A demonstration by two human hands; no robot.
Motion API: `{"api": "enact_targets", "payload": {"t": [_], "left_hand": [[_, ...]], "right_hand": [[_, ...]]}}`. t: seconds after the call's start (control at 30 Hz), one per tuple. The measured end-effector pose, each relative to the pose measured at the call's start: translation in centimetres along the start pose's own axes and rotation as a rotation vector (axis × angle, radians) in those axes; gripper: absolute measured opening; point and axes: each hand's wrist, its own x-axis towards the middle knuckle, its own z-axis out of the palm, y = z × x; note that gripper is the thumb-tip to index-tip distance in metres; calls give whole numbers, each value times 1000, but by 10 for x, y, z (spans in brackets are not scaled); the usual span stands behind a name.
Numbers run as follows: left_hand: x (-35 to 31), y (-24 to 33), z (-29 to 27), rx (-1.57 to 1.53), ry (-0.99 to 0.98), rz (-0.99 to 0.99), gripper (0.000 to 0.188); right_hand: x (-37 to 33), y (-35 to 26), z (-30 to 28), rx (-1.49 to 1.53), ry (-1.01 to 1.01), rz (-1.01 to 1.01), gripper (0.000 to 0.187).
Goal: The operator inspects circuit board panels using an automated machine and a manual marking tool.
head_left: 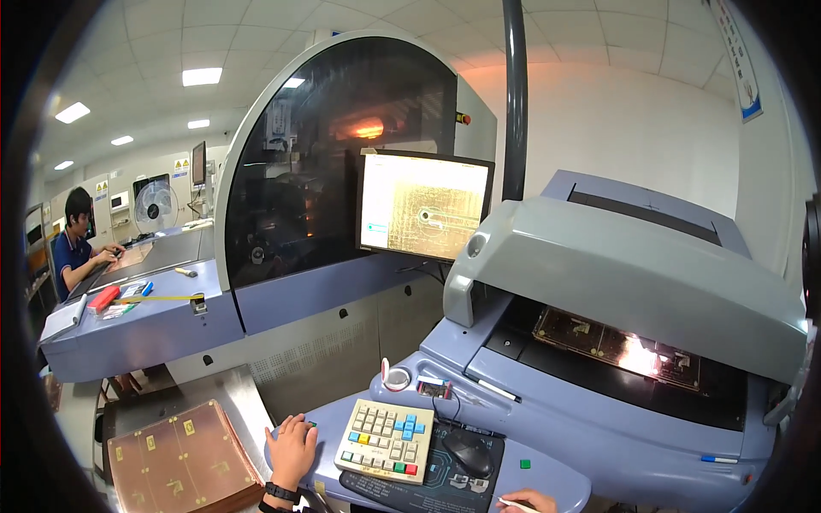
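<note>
My left hand [292,449], with a black watch [282,492] at its wrist, rests on the left edge of the blue-grey console, its fingers stretched out and slightly apart. Just right of it lies a cream keypad [385,440] with several coloured keys. At the lower edge, my right hand [532,499] is partly cut off and closes on a thin white pen-like stick [517,504]. A black mouse [468,453] sits on a dark mat [436,466] between the keypad and that hand. A small green square piece [525,464] lies on the console above my right hand.
Copper-coloured panels [184,457] are stacked on a metal table at lower left. A monitor [425,205] hangs before a big dark-windowed machine. Under the grey hood [633,274] at right lies a brightly lit panel [616,346]. A person [77,239] works at far left.
</note>
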Motion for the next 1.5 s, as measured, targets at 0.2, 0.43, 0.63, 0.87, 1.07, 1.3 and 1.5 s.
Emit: {"api": "enact_targets", "payload": {"t": [0.2,0.43,0.63,0.87,1.07,1.3,1.5], "left_hand": [[4,-5,6,-72,69,-30,36],[5,-1,2,-118,66,-66,38],[2,-5,7,-116,97,-38,39],[1,-7,7,-172,128,-57,35],[4,-9,7,-272,206,-32,33],[2,-10,5,-277,183,-22,32],[5,-11,3,-335,169,-26,30]], "right_hand": [[9,17,1,-8,33,-181,23],[11,20,-2,84,-7,-119,23],[9,27,-4,209,-4,-29,24],[13,45,-3,273,-102,-52,33],[10,28,0,112,0,-57,24],[47,-33,-92,-524,203,-329,20],[93,-61,-208,-1396,535,-413,36]]}}
